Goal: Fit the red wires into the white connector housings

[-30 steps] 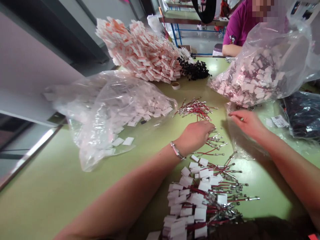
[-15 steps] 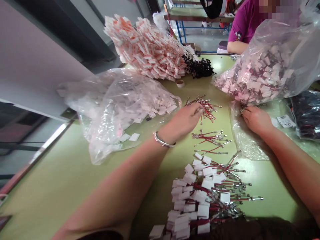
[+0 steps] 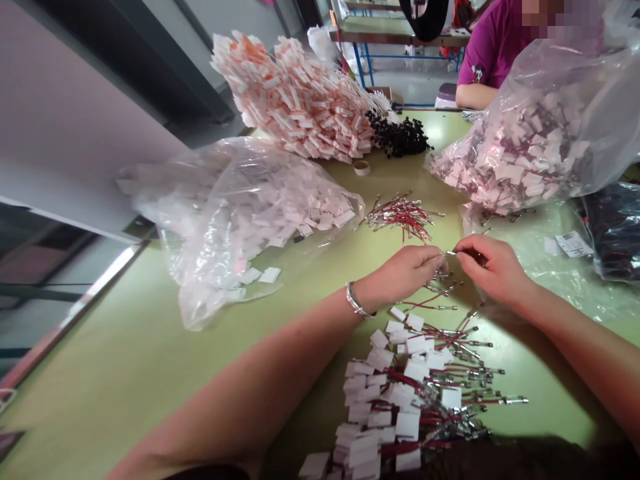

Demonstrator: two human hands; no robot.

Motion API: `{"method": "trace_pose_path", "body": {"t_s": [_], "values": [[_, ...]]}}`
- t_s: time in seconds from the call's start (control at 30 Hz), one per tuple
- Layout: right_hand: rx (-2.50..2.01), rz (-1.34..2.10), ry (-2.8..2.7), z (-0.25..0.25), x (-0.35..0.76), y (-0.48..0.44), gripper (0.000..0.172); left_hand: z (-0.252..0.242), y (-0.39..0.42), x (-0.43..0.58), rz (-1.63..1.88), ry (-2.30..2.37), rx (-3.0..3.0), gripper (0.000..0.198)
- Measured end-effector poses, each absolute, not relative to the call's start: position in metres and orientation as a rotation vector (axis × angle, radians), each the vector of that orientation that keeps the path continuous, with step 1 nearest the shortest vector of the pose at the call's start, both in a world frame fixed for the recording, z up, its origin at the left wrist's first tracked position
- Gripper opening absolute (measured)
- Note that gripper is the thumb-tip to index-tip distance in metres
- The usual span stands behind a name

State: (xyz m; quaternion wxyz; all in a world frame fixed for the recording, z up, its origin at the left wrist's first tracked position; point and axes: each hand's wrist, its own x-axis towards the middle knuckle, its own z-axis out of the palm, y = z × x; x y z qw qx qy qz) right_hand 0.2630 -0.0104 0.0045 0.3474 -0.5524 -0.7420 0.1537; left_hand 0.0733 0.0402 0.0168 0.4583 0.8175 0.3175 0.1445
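Observation:
My left hand (image 3: 419, 268), wearing a silver bracelet (image 3: 356, 300), is closed in a pinch over the middle of the table. A short silver wire terminal (image 3: 451, 253) shows between its fingertips and those of my right hand (image 3: 493, 263). The fingers of my right hand are closed too; what lies inside them is hidden. Beneath my left hand are a few red wires (image 3: 433, 307) with metal ends. Farther off lies a loose pile of such red wires (image 3: 403, 215). Closer to me, many red wires with white tags (image 3: 407, 383) are heaped in rows.
A clear bag of white pieces (image 3: 280, 213) lies left. Behind are bundled orange-white strips (image 3: 310, 107), black connectors (image 3: 403, 137) and a tape roll (image 3: 361, 168). A full bag (image 3: 525, 150) stands right, near a flat plastic sheet (image 3: 555, 273). A person in purple (image 3: 487, 50) sits opposite.
My left hand has left the red wire pile and come toward me and right. My right hand has moved from the plastic sheet toward the left, so the fingertips now meet.

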Motion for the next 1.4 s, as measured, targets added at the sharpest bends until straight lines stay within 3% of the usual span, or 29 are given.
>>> {"method": "trace_pose_path", "body": {"t_s": [0.53, 0.8, 0.93, 1.13, 1.2, 1.33, 1.4], "values": [[-1.347, 0.41, -1.95, 0.004, 0.261, -0.015, 0.012, 0.016, 0.041, 0.07, 0.338, 0.785, 2.173, 0.028], [-1.383, 0.791, -1.884, 0.013, 0.259, -0.017, 0.013, 0.02, 0.037, 0.071, 0.009, 0.82, 2.711, 0.017], [-1.44, 0.78, -1.871, 0.012, 0.26, -0.016, 0.014, 0.025, 0.038, 0.069, 0.039, 0.774, 2.789, 0.017], [-1.497, 0.486, -2.187, 0.0, 0.27, -0.012, 0.014, 0.025, 0.033, 0.059, -0.004, 0.847, 2.76, 0.044], [-1.52, 0.361, -2.345, -0.004, 0.271, -0.013, 0.017, 0.021, 0.03, 0.059, -0.041, 0.887, 2.792, 0.04], [-1.501, 0.223, -2.454, -0.006, 0.273, -0.014, 0.023, 0.01, 0.032, 0.061, -0.004, 0.886, 2.864, 0.011], [-1.486, 0.232, -2.434, -0.005, 0.276, -0.012, 0.023, 0.004, 0.039, 0.062, 0.048, 0.907, 2.888, 0.011]]}}
